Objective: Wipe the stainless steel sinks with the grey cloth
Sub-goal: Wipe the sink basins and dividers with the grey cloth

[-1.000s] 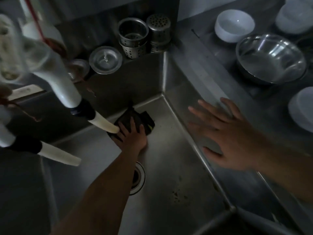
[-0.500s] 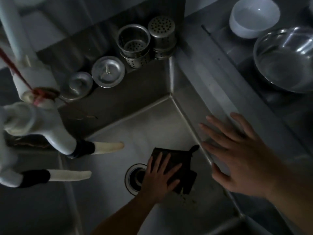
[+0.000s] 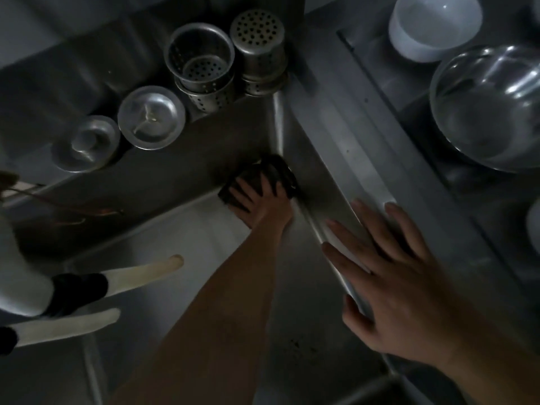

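My left hand (image 3: 261, 200) reaches deep into the stainless steel sink (image 3: 181, 229) and presses the dark grey cloth (image 3: 277, 171) into the far right corner, where the back wall meets the side wall. Its fingers lie spread flat on the cloth. My right hand (image 3: 388, 282) rests open on the sink's right rim (image 3: 344, 159), fingers apart, holding nothing. My left forearm hides the drain.
Two perforated strainer baskets (image 3: 201, 65) and two round drain lids (image 3: 151, 117) stand on the back ledge. White tap spouts (image 3: 140, 276) jut in from the left. A steel bowl (image 3: 491, 109) and a white bowl (image 3: 432, 24) sit on the counter at right.
My left hand has slid the cloth from near the drain up into the far right corner of the sink. My right hand stays on the rim.
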